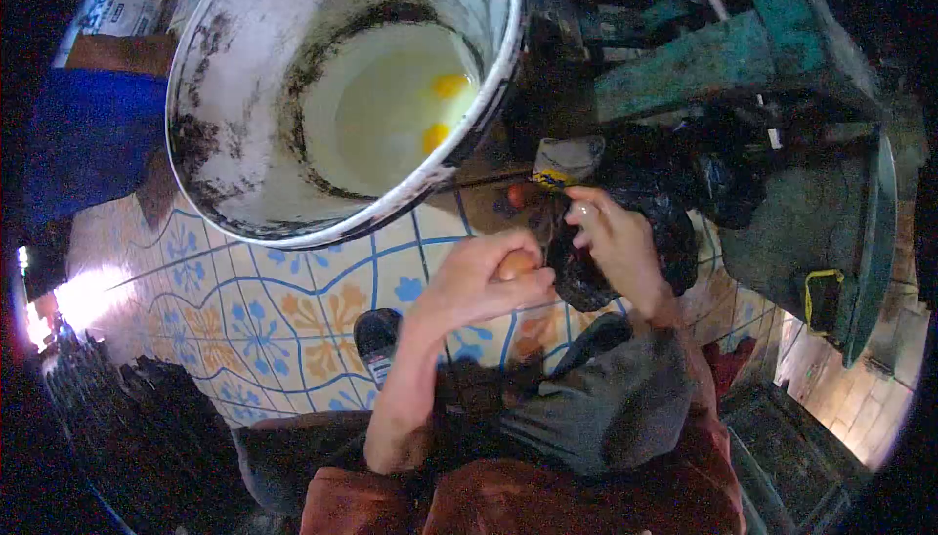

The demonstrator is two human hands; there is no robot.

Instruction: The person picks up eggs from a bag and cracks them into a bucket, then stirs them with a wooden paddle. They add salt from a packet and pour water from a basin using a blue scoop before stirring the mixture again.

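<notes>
Nearest, the person's lap fills the lower edge, with reddish-brown trousers [528,496] and a grey cloth [606,408] over the right knee. Just left of the knees a dark shoe [376,340] stands on the tiled floor [264,320], which is patterned in blue and orange.

Above the lap, the left hand [469,286] has its grip closed round a brown egg [516,264]. The fingers curl over the egg and only the shell's upper side shows between thumb and forefinger. The egg is in the air over the floor, near the bucket's closest rim and just left of the bag.

Just right of it, almost touching, the right hand [616,247] has its grip clamped on the crumpled plastic of a black bag [674,232]. What lies inside the bag is hidden. A small reddish round thing [518,195] shows just beyond the bag's mouth; whether it is another egg I cannot tell.

Farther off and to the left is a big white bucket [234,66], its inner wall smeared with dark marks. It holds a pool of clear egg white in which two yolks [449,85] float unbroken on the right side.

Far right stands a worn green machine [723,56].
</notes>
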